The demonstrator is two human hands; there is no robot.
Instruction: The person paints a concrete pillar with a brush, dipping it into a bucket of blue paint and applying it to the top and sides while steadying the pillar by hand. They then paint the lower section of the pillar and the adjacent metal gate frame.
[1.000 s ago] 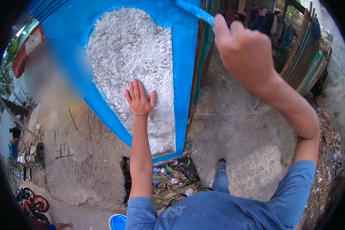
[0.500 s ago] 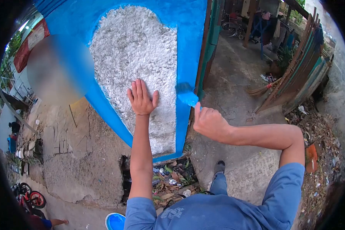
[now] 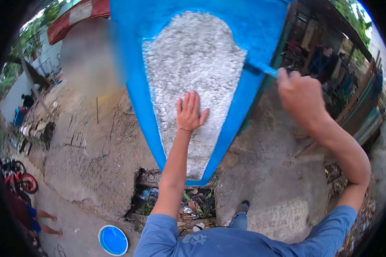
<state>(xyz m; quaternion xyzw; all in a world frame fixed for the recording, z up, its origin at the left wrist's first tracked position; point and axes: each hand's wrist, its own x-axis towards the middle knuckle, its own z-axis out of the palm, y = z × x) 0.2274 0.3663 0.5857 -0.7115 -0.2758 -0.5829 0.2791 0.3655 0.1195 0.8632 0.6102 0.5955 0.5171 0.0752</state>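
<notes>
Right hand [image 3: 302, 98] closed round brush [image 3: 266, 69]; brush juts from fist to blue wall [image 3: 261, 25], bristles blurred, beside white patch's [image 3: 201, 55] upper right edge. Left hand [image 3: 191, 113] spread flat on patch, palm hidden. Bucket [image 3: 126, 247] below wall's lower left, blue paint [image 3: 113, 240] inside, depth unclear. Far left, another person [image 3: 34, 219], mostly cut off.

Wall [image 3: 193, 60] ahead, brush [image 3: 263, 67] at its right side, bucket [image 3: 113, 226] on the ground [image 3: 90, 162] at left

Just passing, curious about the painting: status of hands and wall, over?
Left hand flat on white patch. Right hand holding brush at blue border. Nothing visibly blocking.
</notes>
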